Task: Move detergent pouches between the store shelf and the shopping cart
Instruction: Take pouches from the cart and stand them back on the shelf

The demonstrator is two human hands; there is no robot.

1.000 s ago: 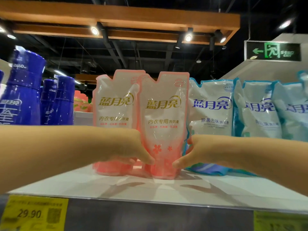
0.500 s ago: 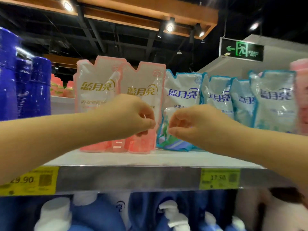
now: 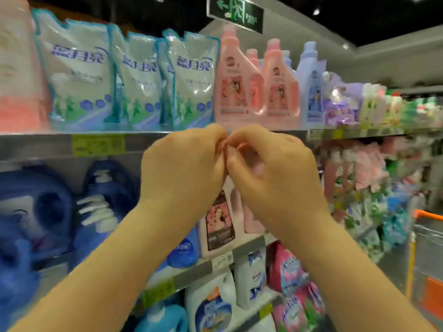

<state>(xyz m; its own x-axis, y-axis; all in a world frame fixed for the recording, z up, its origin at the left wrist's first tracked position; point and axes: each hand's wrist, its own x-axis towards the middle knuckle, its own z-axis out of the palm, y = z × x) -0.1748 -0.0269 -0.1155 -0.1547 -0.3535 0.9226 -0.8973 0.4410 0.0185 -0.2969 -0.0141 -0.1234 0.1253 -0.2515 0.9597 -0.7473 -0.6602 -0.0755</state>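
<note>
Three white detergent pouches with teal edges [image 3: 139,80] stand side by side on the top shelf [image 3: 36,144], upper left. A pink pouch [image 3: 16,68] shows at the far left edge, blurred. My left hand [image 3: 182,164] and my right hand [image 3: 271,168] are raised together in front of the shelf's front rail, below the pouches. Both have curled fingers whose tips meet between them, and neither holds anything. The shopping cart [image 3: 429,236], with an orange handle, is at the right edge.
Pink bottles [image 3: 239,80] and a lilac bottle [image 3: 311,85] stand to the right of the pouches. Blue pump bottles [image 3: 100,200] fill the shelf below on the left. More bottles and pouches line the lower shelves. A green exit sign [image 3: 236,13] hangs overhead.
Both hands have let go of the pink pouch, left standing on the shelf, and drawn back together. The view has swung right and down, so the cart has come into sight.
</note>
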